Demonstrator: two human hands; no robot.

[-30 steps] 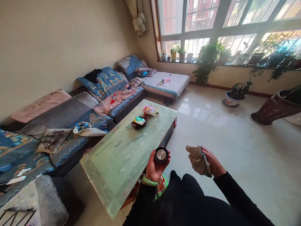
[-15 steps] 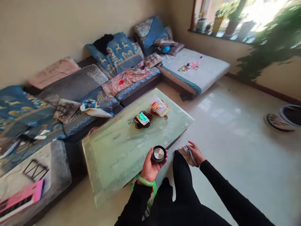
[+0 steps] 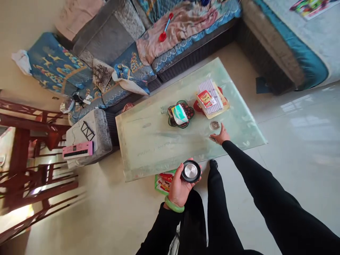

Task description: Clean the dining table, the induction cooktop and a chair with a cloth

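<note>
My left hand holds a round object with a black rim and a shiny silver centre, perhaps a lid, its silver face turned up. Fingers curl beneath it and the thumb rests at its side, in front of the table's near edge. My right hand is stretched over the glass table, thumb and fingers apart, with nothing seen in it. Close beyond its fingers lies a small round metallic disc with a clear rim. Whether the fingertips touch the table or the disc, I cannot tell.
On the table stand a dark flower-shaped dish of red fruit with a white-and-green packet on top, and a stack with a striped cloth and a red packet. A sofa runs behind. A pink keyboard lies left.
My right hand has moved from beside my knee to over the table. The cloth it held is no longer in it. My left hand still holds the round object. The view has tilted down and turned left.
</note>
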